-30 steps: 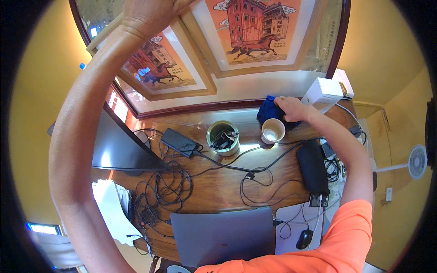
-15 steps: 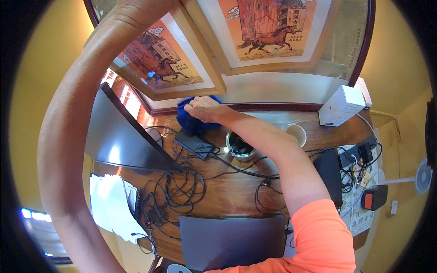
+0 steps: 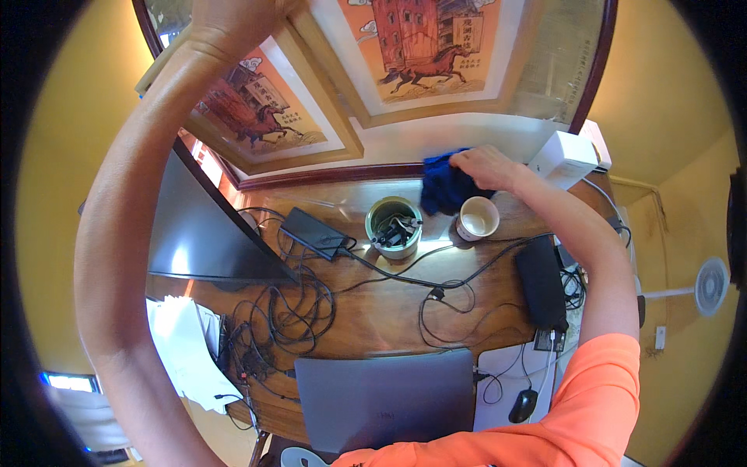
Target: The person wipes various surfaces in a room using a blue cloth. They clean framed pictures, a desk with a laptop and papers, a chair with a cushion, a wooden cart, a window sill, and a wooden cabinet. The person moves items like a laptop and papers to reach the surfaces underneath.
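My right hand (image 3: pixel 486 166) grips a dark blue cloth (image 3: pixel 450 187) at the back of the wooden desk, just behind a paper cup (image 3: pixel 477 219) with a little light liquid or residue inside. The cloth hangs down onto the desktop beside the dark red frame edge. At the top edge, my left hand (image 3: pixel 241 17) is against a wood-framed horse picture (image 3: pixel 268 117); its fingers are cut off or hidden. A second framed horse picture (image 3: pixel 428 62) leans next to it. Left of the cup stands a round tin (image 3: pixel 394 227) with small dark and white items inside.
A monitor (image 3: pixel 210 222) and paper stack (image 3: pixel 187 350) stand on the left. Tangled black cables (image 3: pixel 292 315) run from a power adapter (image 3: pixel 315 232). A laptop (image 3: pixel 385 397) sits near me, a mouse (image 3: pixel 524 405) beside it. A white box (image 3: pixel 564 159) and black case (image 3: pixel 541 282) are right.
My right hand has moved the blue cloth rightward along the back of the desk, from left of the tin to behind the cup. The view has shifted slightly. My left hand stays by the frame.
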Tool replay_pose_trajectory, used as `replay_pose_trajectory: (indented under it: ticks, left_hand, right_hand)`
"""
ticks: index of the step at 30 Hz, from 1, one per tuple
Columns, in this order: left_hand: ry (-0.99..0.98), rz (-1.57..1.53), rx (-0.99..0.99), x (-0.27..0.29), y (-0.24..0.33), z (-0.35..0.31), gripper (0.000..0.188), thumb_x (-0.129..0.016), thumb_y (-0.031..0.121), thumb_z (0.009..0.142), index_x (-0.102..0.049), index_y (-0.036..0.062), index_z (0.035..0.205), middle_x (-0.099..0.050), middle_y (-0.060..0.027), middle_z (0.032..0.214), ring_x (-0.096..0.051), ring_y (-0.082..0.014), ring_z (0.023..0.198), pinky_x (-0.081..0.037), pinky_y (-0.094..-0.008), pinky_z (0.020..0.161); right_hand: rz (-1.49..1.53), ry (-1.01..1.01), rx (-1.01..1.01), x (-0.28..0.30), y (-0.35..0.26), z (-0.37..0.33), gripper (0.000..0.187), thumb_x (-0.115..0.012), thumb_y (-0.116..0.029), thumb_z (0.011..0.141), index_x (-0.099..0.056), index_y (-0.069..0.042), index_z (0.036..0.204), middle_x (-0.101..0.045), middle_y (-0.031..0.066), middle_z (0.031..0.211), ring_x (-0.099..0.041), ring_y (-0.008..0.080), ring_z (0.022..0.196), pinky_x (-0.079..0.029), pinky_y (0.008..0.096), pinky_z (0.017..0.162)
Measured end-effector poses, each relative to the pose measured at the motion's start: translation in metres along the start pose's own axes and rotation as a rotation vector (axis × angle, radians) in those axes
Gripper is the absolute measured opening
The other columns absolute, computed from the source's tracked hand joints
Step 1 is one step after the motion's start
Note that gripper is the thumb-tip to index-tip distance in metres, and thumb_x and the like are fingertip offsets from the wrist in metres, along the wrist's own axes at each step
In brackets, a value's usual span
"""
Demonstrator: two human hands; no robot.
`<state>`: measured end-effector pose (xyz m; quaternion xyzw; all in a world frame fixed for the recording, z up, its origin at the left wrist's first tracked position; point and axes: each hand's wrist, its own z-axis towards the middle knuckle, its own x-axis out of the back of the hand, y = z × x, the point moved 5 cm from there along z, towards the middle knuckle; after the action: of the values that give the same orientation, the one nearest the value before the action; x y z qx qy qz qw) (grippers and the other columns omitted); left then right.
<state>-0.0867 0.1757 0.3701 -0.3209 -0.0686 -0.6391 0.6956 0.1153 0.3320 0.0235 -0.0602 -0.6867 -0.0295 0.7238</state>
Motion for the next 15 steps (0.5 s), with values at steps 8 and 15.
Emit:
replay_pose_trajectory:
  ticks: [8, 15]
  left_hand:
    - [0.047, 0.023, -0.104, -0.014, 0.020, -0.002, 0.048, -0.072, 0.048, 0.081, -0.048, 0.0080, 0.068, -0.055, -0.0143, 0.056, -0.059, -0.0343, 0.051, -0.045, -0.0420, 0.047]
    - [0.056, 0.029, -0.142, -0.010, 0.022, -0.006, 0.048, -0.073, 0.047, 0.080, -0.048, 0.0085, 0.067, -0.055, -0.0135, 0.055, -0.058, -0.0319, 0.049, -0.044, -0.0400, 0.045]
  right_hand:
    - [-0.258, -0.175, -0.137, -0.008, 0.011, -0.034, 0.022, -0.069, -0.004, 0.070, -0.060, -0.001, 0.090, -0.066, 0.0179, 0.088, -0.067, 0.0344, 0.082, -0.054, 0.0446, 0.068]
    - [-0.069, -0.178, -0.100, -0.019, 0.010, -0.032, 0.037, -0.068, -0.004, 0.071, -0.054, -0.002, 0.105, -0.061, 0.0184, 0.095, -0.065, 0.0380, 0.085, -0.052, 0.0487, 0.072]
